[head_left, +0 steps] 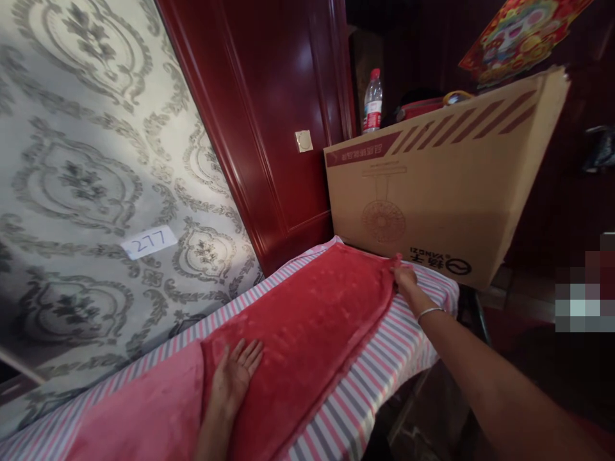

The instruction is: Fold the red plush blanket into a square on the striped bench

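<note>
A red plush cloth (307, 320) lies spread lengthwise over a striped sheet (355, 397). At its near left end a paler pink section (144, 403) shows, with an edge running across where it meets the red. My left hand (235, 371) rests on the red side close to that edge, palm up and fingers stretched out. At the far right corner, my right hand (404, 282), with a bracelet on its wrist, is closed on the cloth. A small tip of the fabric sticks up past its fingers.
A big cardboard box (432, 186) stands at the far end, with a plastic bottle (373, 105) behind its top edge. Patterned wallpaper (81, 179) with a paper label (150, 242) and a dark red panel (273, 109) bound the left side.
</note>
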Demonstrator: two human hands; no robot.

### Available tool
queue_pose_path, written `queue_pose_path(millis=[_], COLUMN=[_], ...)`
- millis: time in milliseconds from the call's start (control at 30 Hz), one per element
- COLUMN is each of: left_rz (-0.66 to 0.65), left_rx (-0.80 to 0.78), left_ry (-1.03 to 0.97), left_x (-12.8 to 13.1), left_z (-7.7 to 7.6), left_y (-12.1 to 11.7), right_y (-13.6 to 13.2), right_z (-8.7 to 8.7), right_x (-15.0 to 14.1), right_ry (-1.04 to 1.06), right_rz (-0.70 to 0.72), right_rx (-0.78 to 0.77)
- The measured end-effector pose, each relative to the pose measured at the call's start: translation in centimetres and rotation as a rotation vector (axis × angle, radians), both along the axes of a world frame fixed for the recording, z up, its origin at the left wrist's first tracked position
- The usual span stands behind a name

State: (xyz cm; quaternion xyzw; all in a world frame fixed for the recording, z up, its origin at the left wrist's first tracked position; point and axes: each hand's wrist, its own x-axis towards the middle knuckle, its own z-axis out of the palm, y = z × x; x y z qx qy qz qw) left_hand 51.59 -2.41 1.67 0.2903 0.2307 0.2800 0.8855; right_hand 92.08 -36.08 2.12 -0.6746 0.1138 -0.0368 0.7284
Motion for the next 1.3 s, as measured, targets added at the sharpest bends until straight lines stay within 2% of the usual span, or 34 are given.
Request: queue_pose_path(millis=[67, 167, 267, 333, 400, 500, 600, 667, 800, 933, 1000, 1100, 1200, 1300], left_rz=[-0.013, -0.09, -0.14, -0.143, -0.142, -0.137, -0.132, -0.122, -0.063, -0.046, -0.081, -0.105, -0.041, 0.058], left_rx=[0.0, 0.024, 0.045, 0.048, 0.038, 0.006, -0.006, -0.002, 0.027, 0.097, 0.099, 0.204, 0.352, 0.438], left_ry=[-0.061, -0.125, -0.162, -0.179, -0.18, -0.168, -0.163, -0.166, -0.069, 0.134, 0.159, 0.202, 0.247, 0.273], left_x=[-0.2, -0.7, -0.9, -0.9, -0.9, -0.9, -0.9, -0.9, -0.7, 0.9, 2.5, 5.8, 9.2, 11.6], left_z=[-1.1, -2.0, -2.3, -2.3, -2.3, -2.1, -1.8, -1.7, -0.7, 0.7, 1.3, 1.9, 2.2, 2.3], left_y=[0.2, 0.6, 0.7, 0.7, 0.6, 0.3, -0.1, -0.5, -1.2, -1.9, -2.1, -2.3, -2.2, -1.4], right_y=[0.9, 3.8, 7.6, 9.5, 10.1, 9.0, 6.8, 5.7, 5.1, 5.6, 5.7, 5.1, 4.5, 4.2], right_z=[1.2, 3.3, 4.9, 5.2, 4.7, 2.9, 0.9, -0.3, -1.3, -0.7, -0.2, -0.1, -1.3, -2.9], right_x=[-0.2, -1.5, -4.7, -7.9, -11.4, -16.1, -19.1, -20.3, -20.9, -20.1, -19.9, -20.3, -21.8, -23.2], right_ry=[-0.047, -0.18, -0.372, -0.494, -0.598, -0.776, -1.016, -1.051, -0.978, -0.843, -0.796, -0.831, -0.936, -1.043], right_rz=[0.028, 0.142, 0.324, 0.459, 0.58, 0.765, 0.999, 1.085, 1.119, 0.968, 0.9, 0.909, 0.983, 1.057], right_rx=[-0.12, -0.249, -0.324, -0.361, -0.385, -0.407, -0.437, -0.435, -0.376, -0.278, -0.274, -0.265, -0.273, -0.352])
